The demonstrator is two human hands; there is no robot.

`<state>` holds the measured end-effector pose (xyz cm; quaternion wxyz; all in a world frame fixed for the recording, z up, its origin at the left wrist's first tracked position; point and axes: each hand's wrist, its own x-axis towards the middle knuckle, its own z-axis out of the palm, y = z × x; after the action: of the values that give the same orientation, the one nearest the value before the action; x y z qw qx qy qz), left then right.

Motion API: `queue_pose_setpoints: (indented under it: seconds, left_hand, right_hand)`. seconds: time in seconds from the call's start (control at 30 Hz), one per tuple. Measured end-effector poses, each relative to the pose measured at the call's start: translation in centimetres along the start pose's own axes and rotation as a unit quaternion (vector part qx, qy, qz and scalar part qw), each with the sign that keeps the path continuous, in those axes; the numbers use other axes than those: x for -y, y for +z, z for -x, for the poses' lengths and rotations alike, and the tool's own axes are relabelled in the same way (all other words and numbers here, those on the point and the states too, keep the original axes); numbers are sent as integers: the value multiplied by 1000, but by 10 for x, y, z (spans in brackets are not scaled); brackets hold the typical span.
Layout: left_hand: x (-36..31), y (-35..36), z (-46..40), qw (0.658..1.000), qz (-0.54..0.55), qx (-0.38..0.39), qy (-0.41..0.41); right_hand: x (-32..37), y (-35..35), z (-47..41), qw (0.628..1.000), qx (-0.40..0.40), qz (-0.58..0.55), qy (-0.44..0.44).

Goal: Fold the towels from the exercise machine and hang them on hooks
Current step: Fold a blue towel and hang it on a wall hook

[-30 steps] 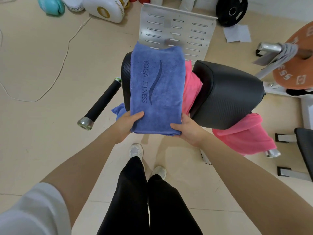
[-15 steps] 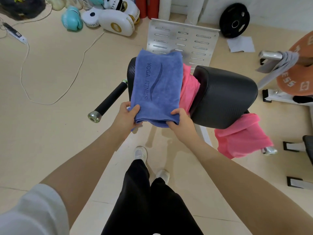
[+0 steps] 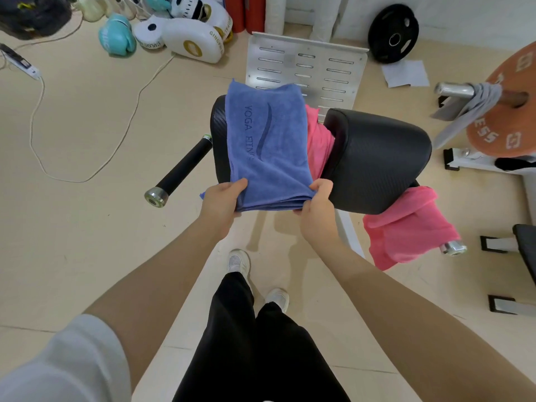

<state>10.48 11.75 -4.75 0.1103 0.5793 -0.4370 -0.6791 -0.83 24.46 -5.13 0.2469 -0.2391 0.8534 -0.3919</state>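
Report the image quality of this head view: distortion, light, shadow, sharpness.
Head view: wide-angle bending curves the floor edges; soft even light, only faint shadows under the folded blue terry towel pinched by the left hand and right hand; towel lettering sharp; mild glare on the slotted metal plate.

Home gym, padded exercise machine (image 3: 377, 158), weight plates (image 3: 393, 33), boxing gloves (image 3: 116, 36) on floor
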Motion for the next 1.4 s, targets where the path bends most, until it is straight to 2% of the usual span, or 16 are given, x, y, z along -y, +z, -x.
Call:
queue_pose_setpoints:
  seconds: [0.13, 0.23, 0.4, 0.5, 0.57, 0.63, 0.7, 0.77, 0.83, 0.87, 1.0, 1.13, 1.2, 1.27, 1.33, 1.4]
  left_hand:
    - [3, 2, 7, 999, 19, 18, 20]
    - [3, -4, 7, 999, -38, 14, 33]
    - [-1, -7, 12, 986, -134, -26, 95]
    - [-3, -13, 17, 990, -101, -15, 102]
    - [-7, -17, 24, 989, -90, 24, 112]
    - [-16, -16, 33, 992, -66, 71, 85]
    - [-29, -16, 40, 995, -43, 92, -8]
    - [-42, -20, 41, 990, -65, 103, -77]
    - [-53, -25, 38, 984, -105, 127, -72]
    - [-58, -27, 37, 982, -122, 135, -58]
    - [-87, -30, 22, 964, -163, 209, -22]
    - [-118, -31, -1, 944, -185, 272, -8]
    - [-131, -28, -6, 911, -292, 289, 45]
    - [-140, -23, -19, 873, -395, 264, 111]
    - [-149, -20, -36, 887, -383, 213, 147]
    - [-159, -18, -51, 909, -333, 200, 149]
  right_hand:
    - [4, -6, 6, 996, 5, -87, 35]
    - [2, -11, 5, 995, 34, -94, 23]
    - [-8, -22, 5, 994, 93, 35, -51]
    - [-10, -29, 4, 978, 168, 106, -71]
    - [-9, -35, 3, 967, 199, 138, -77]
    - [-7, -41, 3, 961, 209, 161, -85]
    - [-3, -46, 1, 956, 203, 187, -103]
    - [2, -51, -3, 950, 153, 213, -167]
    - [9, -55, -12, 947, 109, 199, -227]
    - [16, -58, -17, 950, 112, 178, -230]
    - [54, -65, -32, 974, 202, 30, -100]
    - [75, -57, -64, 988, 138, -50, -39]
    - [82, -51, -83, 990, 115, -75, -5]
    - [89, -44, -102, 993, 96, -68, -1]
    - [95, -38, -120, 996, 80, -47, -12]
    - [102, -34, -139, 997, 59, -50, -13]
